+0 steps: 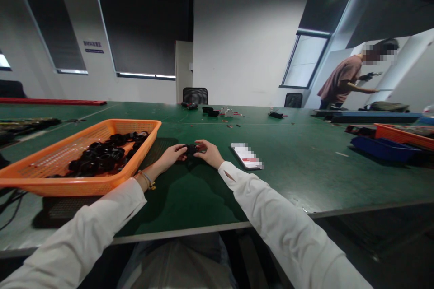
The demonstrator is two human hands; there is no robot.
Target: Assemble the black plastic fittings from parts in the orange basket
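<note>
A small black part (191,149) is held between my two hands over the green table (190,207). The fingers of my left hand (172,155) are closed on its left side. My right hand (209,152) pinches it from the right. What exactly the part is cannot be made out. To the left of my left hand stands an orange basket (81,186) with a pile of black parts (105,156) in it. A phone (247,156) with a lit screen lies on the table to the right of my right hand.
Small black and white pieces (226,112) lie farther back on the table. At the right are a blue tray (384,150) and another orange basket (403,134). A person (346,76) leans forward beyond the table's right end. Two chairs are behind the table.
</note>
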